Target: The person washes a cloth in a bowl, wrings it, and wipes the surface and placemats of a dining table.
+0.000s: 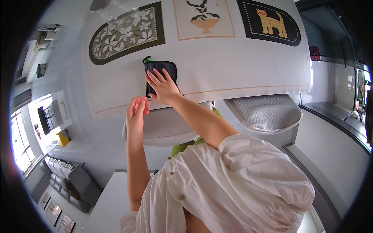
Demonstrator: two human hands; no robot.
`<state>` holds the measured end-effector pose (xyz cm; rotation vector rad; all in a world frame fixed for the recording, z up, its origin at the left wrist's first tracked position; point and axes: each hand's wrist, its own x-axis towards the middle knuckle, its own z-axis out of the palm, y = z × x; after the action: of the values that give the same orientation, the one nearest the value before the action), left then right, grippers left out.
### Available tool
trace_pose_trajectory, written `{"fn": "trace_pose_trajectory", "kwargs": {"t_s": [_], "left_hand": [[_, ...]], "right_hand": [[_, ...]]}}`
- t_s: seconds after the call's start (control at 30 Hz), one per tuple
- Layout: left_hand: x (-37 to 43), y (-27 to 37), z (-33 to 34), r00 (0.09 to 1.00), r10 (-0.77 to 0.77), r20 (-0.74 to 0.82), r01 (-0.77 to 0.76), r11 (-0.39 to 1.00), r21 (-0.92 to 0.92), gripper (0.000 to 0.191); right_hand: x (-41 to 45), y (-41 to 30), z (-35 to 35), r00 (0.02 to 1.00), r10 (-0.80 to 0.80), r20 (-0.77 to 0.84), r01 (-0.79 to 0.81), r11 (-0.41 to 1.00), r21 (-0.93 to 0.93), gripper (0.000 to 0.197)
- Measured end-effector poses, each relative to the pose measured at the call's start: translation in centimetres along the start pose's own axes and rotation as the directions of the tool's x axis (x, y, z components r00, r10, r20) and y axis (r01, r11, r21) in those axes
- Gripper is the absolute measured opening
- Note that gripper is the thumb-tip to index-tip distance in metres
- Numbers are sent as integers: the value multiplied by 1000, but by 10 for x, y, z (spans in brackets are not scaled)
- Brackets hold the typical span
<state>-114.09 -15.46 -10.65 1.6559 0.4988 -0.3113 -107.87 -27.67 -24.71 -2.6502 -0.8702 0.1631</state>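
Observation:
A flat black fabric pouch (170, 66) with dark edge binding lies near the front edge of the table. A small green piece shows inside a loop at its upper left corner. My right hand (164, 88) rests flat on the pouch with its fingers spread, covering much of its middle. Just off the pouch's lower left corner is my left hand (137, 107), its fingers loosely curled and nothing visible in them.
The white tablecloth (218, 65) carries printed panels of flowers, a plant bowl and a spotted cat. A transparent container (113, 13) stands at the far left. Two chairs with grey quilted seats, a left seat (163, 123) and a right seat (266, 112), sit at the table's front edge.

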Motion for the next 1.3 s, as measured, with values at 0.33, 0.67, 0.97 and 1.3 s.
{"fn": "trace_pose_trajectory", "kwargs": {"t_s": [0.33, 0.67, 0.97, 1.3], "left_hand": [[76, -34, 100, 949, 72, -308, -52, 996, 71, 34], [133, -63, 130, 868, -212, -449, 465, 667, 583, 127], [124, -49, 127, 818, -408, -405, 559, 400, 726, 158], [131, -25, 128, 812, -467, -350, 493, 229, 839, 162]], "right_hand": [[-117, 138, -57, 982, 189, -28, -189, 982, -3, 75], [-235, 290, -108, 834, 522, -179, -551, 811, -198, 77], [-274, 356, -112, 622, 734, -275, -783, 588, -203, 74], [-170, 236, -82, 875, 473, -104, -484, 854, -191, 81]]}}
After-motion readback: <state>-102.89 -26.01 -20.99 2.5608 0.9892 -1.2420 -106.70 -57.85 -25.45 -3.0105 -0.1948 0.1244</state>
